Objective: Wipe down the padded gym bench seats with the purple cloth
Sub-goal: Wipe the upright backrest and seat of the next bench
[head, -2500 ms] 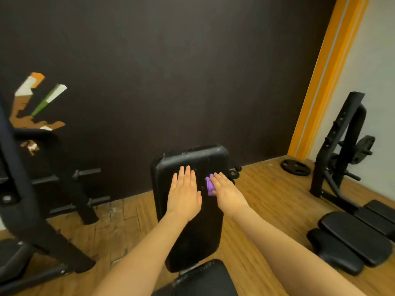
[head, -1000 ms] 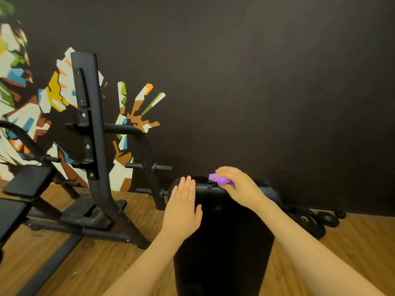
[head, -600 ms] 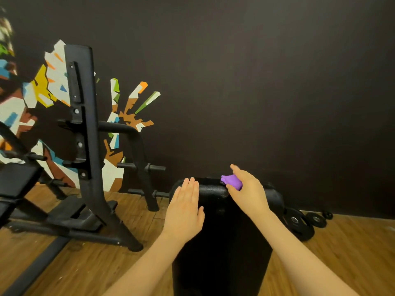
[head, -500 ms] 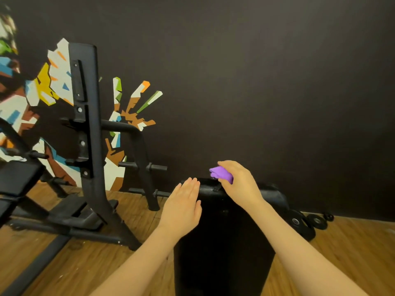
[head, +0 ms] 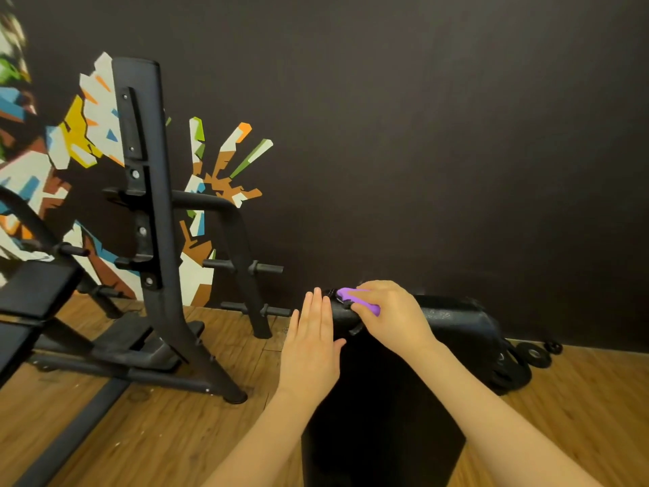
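Nearest, a black padded bench back (head: 386,398) rising up the middle, over a wooden floor (head: 140,434). To the left, a black rack (head: 151,219) with pegs; to the right, weight plates (head: 533,355) lying just beside the bench at the wall's foot. Behind, a dark wall (head: 421,135) with a colourful mural (head: 87,128). Left hand (head: 310,349) flat, fingers straight and together, pressed against the bench's left top edge. Right hand (head: 389,312) curled over the top edge, gripping the purple cloth (head: 356,299) against the padding.
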Demonstrator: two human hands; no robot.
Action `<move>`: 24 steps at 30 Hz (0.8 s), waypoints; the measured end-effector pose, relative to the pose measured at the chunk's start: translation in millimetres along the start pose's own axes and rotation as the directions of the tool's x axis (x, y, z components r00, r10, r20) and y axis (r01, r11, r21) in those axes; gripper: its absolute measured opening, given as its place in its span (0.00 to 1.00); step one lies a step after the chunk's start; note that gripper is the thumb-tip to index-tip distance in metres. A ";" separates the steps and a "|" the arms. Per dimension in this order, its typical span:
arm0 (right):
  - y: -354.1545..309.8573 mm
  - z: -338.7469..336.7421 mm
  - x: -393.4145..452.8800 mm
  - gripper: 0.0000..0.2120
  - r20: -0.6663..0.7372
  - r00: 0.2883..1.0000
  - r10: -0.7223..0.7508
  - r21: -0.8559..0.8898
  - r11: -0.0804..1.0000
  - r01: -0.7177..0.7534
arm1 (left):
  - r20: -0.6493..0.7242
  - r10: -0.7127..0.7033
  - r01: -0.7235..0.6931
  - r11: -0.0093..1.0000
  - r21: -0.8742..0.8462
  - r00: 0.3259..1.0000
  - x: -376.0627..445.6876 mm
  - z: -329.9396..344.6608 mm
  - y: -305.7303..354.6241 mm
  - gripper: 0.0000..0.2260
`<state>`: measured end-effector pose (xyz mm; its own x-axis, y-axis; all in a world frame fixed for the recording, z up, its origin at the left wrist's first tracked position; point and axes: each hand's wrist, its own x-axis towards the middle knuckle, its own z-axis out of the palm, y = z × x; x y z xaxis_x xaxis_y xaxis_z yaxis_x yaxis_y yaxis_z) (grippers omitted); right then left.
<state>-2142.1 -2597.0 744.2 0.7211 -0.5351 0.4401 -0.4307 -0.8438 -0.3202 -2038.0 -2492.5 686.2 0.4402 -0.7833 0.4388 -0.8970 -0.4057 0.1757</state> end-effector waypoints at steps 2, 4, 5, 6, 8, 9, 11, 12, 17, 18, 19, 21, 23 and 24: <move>15.9 -11.1 -12.2 0.14 -0.020 1.000 0.011 -0.014 1.000 -0.012 | 0.011 0.014 -0.014 1.000 0.025 1.000 -0.1 -0.7 -1.7 0.32; 34.4 -24.8 -24.4 0.14 -0.085 0.995 0.044 -0.014 0.999 -0.046 | 0.017 0.016 -0.016 0.999 0.033 1.000 -0.6 -1.3 -1.9 0.32; 44.3 -32.2 -30.8 0.13 -0.123 0.989 0.086 -0.004 0.996 -0.087 | 0.024 0.016 -0.017 0.999 0.036 1.000 -1.1 -1.7 -1.8 0.32; 54.6 -39.6 -37.3 0.13 -0.149 0.980 0.135 0.000 0.991 -0.136 | 0.029 0.016 -0.017 0.999 0.037 0.999 -1.4 -2.5 -1.5 0.32; 70.6 -51.5 -49.2 0.13 -0.157 0.959 0.237 -0.010 0.970 -0.242 | 0.029 0.016 -0.017 0.999 0.036 0.999 -1.4 -2.8 -1.1 0.32; 76.0 -54.6 -53.4 0.14 -0.157 0.950 0.270 -0.012 0.961 -0.275 | 0.024 0.017 -0.017 0.999 0.030 1.000 -1.0 -2.3 -1.2 0.32; 80.8 -54.6 -57.7 0.13 -0.174 0.938 0.301 -0.018 0.951 -0.308 | 0.019 0.018 -0.018 1.000 0.011 1.000 -1.3 -1.6 -0.3 0.33; 79.4 -53.5 -56.8 0.11 -0.185 0.934 0.304 -0.021 0.949 -0.313 | 0.015 0.018 -0.018 1.000 0.001 1.000 -1.1 -2.1 0.4 0.32; 33.6 -41.9 -25.7 0.08 -0.216 0.963 0.162 0.031 0.987 -0.159 | 0.017 0.023 -0.023 1.000 -0.017 1.000 -2.2 -7.1 0.4 0.32; 18.5 -34.9 -16.3 0.11 -0.221 0.970 0.098 0.032 0.995 -0.093 | 0.008 0.026 -0.026 1.000 -0.014 1.000 -2.4 -7.5 0.1 0.32; 4.3 -26.8 -7.3 0.14 -0.203 0.979 0.033 0.029 0.999 -0.028 | -0.003 0.030 -0.030 1.000 -0.004 1.000 -2.3 -7.7 0.1 0.32; -13.4 -6.3 5.3 0.16 -0.104 0.992 -0.070 -0.019 0.997 0.068 | -0.008 0.034 -0.034 0.999 0.014 0.999 -2.0 -8.1 0.0 0.32; -13.6 5.0 8.1 0.16 -0.033 0.995 -0.096 -0.112 0.989 0.092 | 0.009 0.032 -0.033 0.999 0.017 0.999 -1.5 -8.8 -1.2 0.31; -7.7 5.3 5.6 0.16 -0.032 0.996 -0.081 -0.126 0.989 0.076 | 0.014 0.036 -0.037 0.999 0.021 0.999 -1.7 -9.2 -1.9 0.32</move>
<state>-2131.9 -2593.3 744.7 0.7356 -0.4663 0.4914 -0.4397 -0.8805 -0.1773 -2037.4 -2486.1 693.3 0.4079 -0.8039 0.4329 -0.9114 -0.3868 0.1406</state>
